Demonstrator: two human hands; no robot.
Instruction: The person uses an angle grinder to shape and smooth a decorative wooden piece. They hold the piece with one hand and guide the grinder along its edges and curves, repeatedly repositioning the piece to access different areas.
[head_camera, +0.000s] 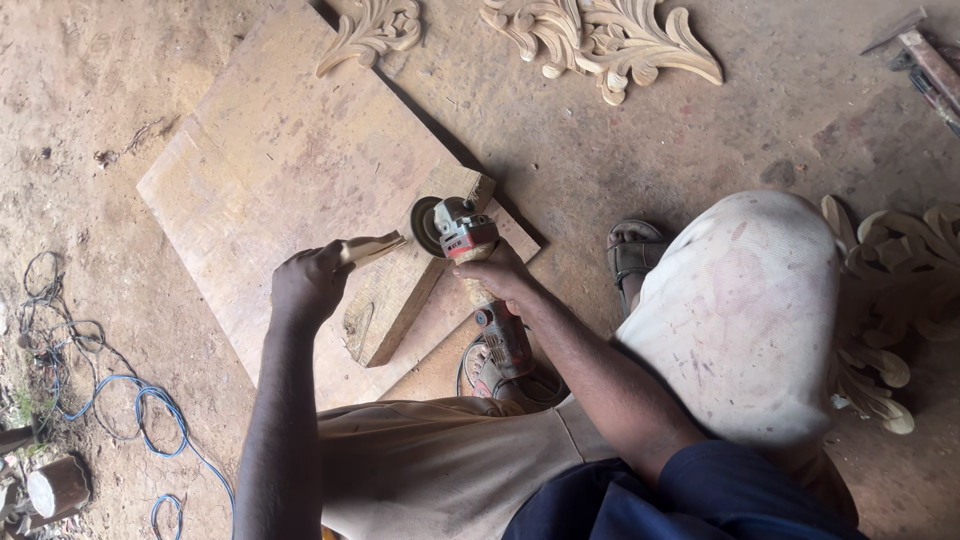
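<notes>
Ahead of both hands the broad wooden board (280, 160) lies bare, giving open room up to the carved scroll pieces (600, 40) on the floor beyond. Between the hands the grinder disc (424, 226) and a short wood block (400, 300) bar the way. Left, loose blue cable (150, 410) litters the floor; right, a knee (740, 300) and more carvings (890, 300) crowd close.

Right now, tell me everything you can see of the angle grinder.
The angle grinder has a red and grey body, dusty, with a round disc at its head under a dark guard. It lies pointing away from the person, low over the wooden block on the big board. The right hand grips it behind the head; its rear end runs back toward the lap. The disc meets the small carved wood piece held in the left hand. Whether it spins cannot be told.
</notes>
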